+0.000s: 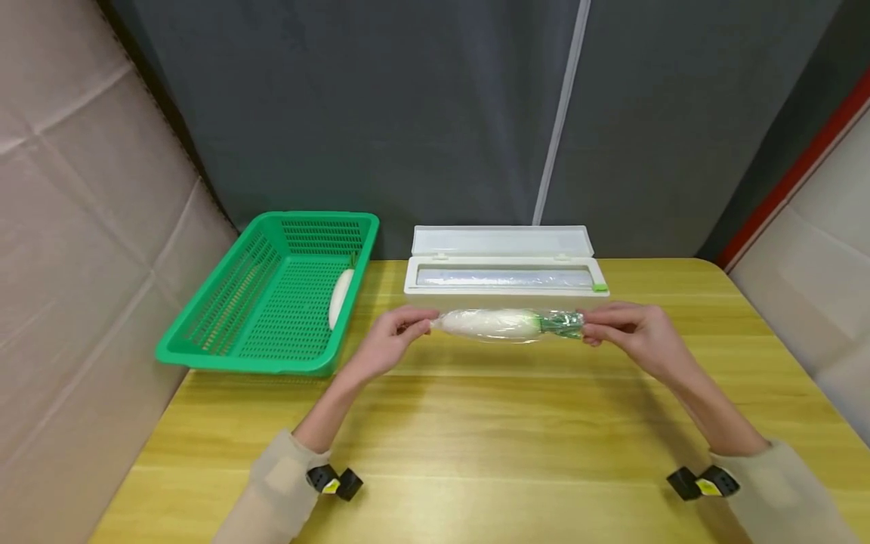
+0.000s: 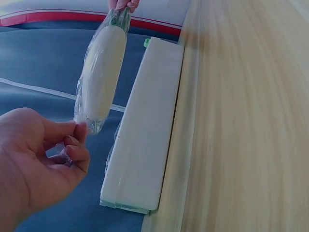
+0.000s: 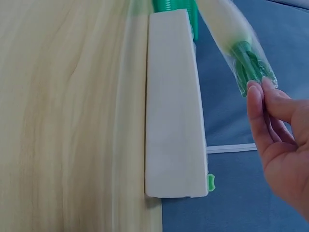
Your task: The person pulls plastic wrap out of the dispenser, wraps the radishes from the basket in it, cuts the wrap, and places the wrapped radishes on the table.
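Note:
Between my two hands hangs a white radish (image 1: 492, 323) wrapped in clear plastic film, level above the table in front of the film dispenser. My left hand (image 1: 389, 344) pinches the twisted film at the radish's root end. At the other end, my right hand (image 1: 639, 340) pinches the film around the green leaf stubs (image 3: 248, 60). The left wrist view shows the film (image 2: 96, 126) gathered at thumb and fingertips. Just beyond the radish stands the white cling film dispenser (image 1: 506, 276), its lid (image 1: 503, 241) raised and the film roll visible inside.
A green plastic basket (image 1: 248, 364) stands at the back left with another white radish (image 1: 340, 300) against its right side. A small green slider (image 1: 600, 287) sits at the dispenser's right end. The wooden table (image 1: 489, 453) backs onto a dark grey curtain (image 1: 381, 113).

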The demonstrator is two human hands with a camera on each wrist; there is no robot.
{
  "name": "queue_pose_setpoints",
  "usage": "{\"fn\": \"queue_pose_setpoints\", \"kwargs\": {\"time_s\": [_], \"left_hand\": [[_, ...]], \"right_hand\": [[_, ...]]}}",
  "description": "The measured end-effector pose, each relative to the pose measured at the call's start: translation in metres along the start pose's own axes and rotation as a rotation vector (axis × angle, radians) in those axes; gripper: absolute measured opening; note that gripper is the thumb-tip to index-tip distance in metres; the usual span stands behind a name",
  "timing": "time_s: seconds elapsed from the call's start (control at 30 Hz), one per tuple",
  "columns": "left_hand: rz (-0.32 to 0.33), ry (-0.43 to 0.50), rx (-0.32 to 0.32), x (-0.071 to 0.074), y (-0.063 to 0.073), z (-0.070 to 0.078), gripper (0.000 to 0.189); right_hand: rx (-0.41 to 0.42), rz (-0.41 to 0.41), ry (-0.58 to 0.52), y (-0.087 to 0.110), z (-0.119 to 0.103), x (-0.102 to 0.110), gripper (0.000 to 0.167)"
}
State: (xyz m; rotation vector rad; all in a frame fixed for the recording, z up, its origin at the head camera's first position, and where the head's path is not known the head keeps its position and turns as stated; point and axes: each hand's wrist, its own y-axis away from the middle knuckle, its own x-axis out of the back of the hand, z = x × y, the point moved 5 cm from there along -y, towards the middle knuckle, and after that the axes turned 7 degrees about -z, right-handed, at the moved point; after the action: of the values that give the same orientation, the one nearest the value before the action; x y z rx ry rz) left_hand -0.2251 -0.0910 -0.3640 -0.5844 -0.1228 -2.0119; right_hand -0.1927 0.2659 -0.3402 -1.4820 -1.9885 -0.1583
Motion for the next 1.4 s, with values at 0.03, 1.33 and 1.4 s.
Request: {"fn": "queue_pose_setpoints", "kwargs": {"time_s": [0.03, 1.33, 1.4], "left_hand": [[0.008, 0.006, 0.004, 0.001, 0.001, 0.001, 0.023], [-0.048, -0.087, -0.124, -0.009, 0.009, 0.025, 0.018], [-0.067, -0.046, -0.106, -0.010, 0.009, 0.023, 0.019]], "right_hand": [[-0.015, 0.003, 0.002, 0.001, 0.000, 0.001, 0.018], [0.165, 0.268, 0.266, 0.001, -0.024, -0.001, 0.001], [0.151, 0.264, 0.154, 0.000, -0.026, -0.001, 0.004]]}}
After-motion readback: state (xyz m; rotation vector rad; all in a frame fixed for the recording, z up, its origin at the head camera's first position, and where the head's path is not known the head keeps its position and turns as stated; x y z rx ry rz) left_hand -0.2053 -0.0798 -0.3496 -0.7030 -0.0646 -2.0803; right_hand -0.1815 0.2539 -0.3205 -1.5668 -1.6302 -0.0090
